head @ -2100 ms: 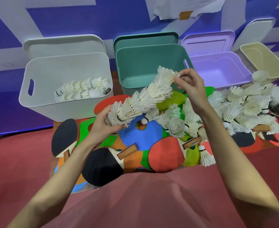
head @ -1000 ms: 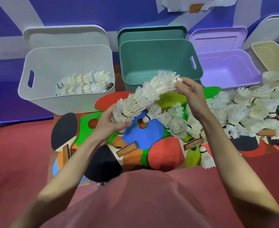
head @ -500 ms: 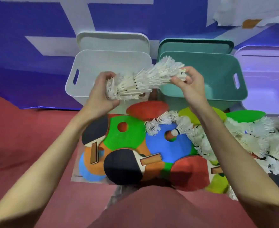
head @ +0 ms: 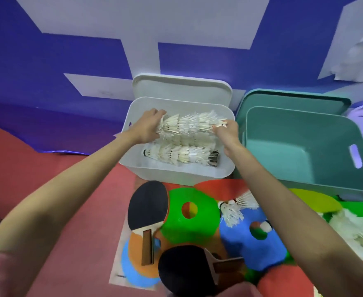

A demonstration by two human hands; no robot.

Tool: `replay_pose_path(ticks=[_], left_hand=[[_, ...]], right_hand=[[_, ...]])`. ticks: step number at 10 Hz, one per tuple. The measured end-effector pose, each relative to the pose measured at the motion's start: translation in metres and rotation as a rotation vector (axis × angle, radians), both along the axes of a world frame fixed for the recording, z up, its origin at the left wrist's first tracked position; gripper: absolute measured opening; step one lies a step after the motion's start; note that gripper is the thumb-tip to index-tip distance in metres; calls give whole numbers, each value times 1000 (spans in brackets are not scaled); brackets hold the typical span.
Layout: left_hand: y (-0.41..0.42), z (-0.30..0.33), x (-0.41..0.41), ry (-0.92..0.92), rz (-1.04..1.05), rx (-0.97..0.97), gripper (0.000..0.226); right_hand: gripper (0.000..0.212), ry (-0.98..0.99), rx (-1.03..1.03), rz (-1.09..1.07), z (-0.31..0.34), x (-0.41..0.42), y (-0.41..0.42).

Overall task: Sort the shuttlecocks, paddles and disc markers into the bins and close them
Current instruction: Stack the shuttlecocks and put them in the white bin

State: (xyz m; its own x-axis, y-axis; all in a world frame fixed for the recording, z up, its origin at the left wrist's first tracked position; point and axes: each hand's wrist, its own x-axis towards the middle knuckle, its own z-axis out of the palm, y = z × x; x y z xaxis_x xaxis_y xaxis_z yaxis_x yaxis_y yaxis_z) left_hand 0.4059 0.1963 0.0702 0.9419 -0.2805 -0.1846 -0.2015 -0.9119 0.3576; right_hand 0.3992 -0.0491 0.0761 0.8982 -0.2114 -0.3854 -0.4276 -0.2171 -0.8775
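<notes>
Landmark: white bin (head: 177, 176), lid up behind it. Nested row of shuttlecocks (head: 192, 125) held level over bin mouth, inside rim line. Left hand (head: 149, 128) grips cork end near left wall; right hand (head: 226, 130) pinches feather end near right wall. Second shuttlecock row (head: 180, 154) lies on bin floor below, open gap between rows. Green bin (head: 304, 168) just right of white bin, walls nearly touching. Paddles (head: 147, 209) and disc markers (head: 189, 226) on mat in front of white bin.
</notes>
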Motion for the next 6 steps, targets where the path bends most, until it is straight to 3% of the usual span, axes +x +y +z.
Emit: replay_pose_path(ticks=[1, 3, 4, 5, 6], left_hand=[[2, -13, 11, 105, -85, 65, 69], [2, -20, 4, 562, -225, 157, 61], [1, -28, -1, 706, -266, 206, 64], [-1, -41, -6, 769, -267, 212, 77], [-7, -51, -17, 762, -248, 211, 82]], right_hand=[[29, 122, -148, 55, -17, 9, -3], [67, 228, -346, 368, -16, -7, -13], [46, 408, -389, 526, -20, -14, -8], [41, 542, -412, 631, -26, -19, -4], [22, 582, -435, 672, -45, -18, -5]])
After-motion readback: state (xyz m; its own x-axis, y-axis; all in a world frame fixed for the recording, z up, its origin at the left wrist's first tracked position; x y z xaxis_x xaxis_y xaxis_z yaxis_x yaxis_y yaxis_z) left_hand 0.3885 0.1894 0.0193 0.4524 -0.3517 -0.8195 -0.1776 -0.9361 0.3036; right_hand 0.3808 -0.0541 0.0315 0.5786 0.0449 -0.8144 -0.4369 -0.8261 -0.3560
